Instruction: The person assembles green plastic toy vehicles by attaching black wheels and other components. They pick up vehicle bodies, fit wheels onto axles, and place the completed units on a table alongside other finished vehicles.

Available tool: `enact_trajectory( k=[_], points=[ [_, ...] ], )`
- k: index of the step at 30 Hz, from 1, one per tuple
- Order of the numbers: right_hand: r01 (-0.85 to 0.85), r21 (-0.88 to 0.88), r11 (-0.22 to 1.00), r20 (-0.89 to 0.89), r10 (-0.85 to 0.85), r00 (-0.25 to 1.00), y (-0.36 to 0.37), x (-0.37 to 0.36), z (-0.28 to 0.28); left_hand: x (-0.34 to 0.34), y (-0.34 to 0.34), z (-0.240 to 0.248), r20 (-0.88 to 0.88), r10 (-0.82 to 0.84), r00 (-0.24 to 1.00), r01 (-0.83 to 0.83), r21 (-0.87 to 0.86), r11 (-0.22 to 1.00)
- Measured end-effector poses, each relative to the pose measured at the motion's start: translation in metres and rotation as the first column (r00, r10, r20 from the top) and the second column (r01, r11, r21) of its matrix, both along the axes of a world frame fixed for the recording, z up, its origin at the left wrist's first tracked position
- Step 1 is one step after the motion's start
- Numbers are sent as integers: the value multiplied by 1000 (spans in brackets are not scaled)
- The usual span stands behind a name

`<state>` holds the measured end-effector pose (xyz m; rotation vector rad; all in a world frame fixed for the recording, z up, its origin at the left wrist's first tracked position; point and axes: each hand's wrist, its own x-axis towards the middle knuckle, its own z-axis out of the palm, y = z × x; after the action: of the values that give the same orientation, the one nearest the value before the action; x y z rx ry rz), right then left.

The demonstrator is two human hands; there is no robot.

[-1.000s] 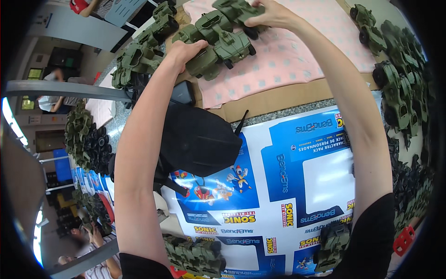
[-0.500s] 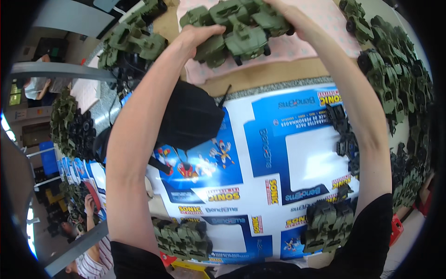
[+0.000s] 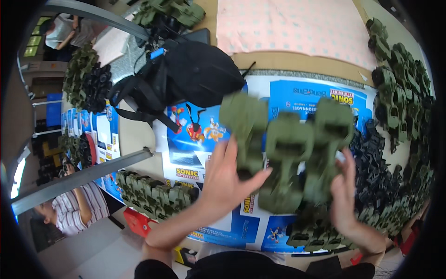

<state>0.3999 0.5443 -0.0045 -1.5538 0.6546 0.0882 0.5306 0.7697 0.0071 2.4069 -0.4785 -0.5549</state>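
Head view: left hand (image 3: pixel 224 179) and right hand (image 3: pixel 343 197) pinch boxy green vehicles (image 3: pixel 288 134) (matte, blurred).

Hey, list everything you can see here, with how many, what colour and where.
Bag: 1, black, upper centre-left
Cloth: 1, pink patterned, top
Cardboard: count unclear, brown, under the cloth
Printed sheets: count unclear, mostly blue and white, centre
Held toy vehicles: 3, green, blurred, centre
Lower-left vehicles: one row, green, table's near edge
Lower-right vehicles: several, green, near edge
Right-side vehicles: many, green, right
Upper-left vehicles: count unclear, green, beyond the bag
Black parts: many, black, right
Metal bars: 2, grey, left
Co-workers: at least 2, light tops, left
Left hand: 1, bare, left of held vehicles
Right hand: 1, bare, right of them
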Motion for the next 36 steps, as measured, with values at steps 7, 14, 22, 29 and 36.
enact_trajectory(
  k=[7,14,22,29,36],
  points=[
    [-483,-31,875,-153,474,867,35,-33,-66,-58,77,-22,-253,37,967,24,233,972],
    [-739,-499,453,-216,760,612,-26,184,20,152,63,14,-37,360,932,-352,-317,881],
    [-411,-667,622,222,692,687,11,501,-93,427,-15,-97,89,592,801,-596,215,774],
    [-283,-720,633,286,643,711,88,503,-125,399,-10,-99,183,473,862,-463,-97,881],
    [-293,-599,745,213,501,839,-14,335,-38,303,-31,10,-112,-70,991,46,-200,979]
  ],
)
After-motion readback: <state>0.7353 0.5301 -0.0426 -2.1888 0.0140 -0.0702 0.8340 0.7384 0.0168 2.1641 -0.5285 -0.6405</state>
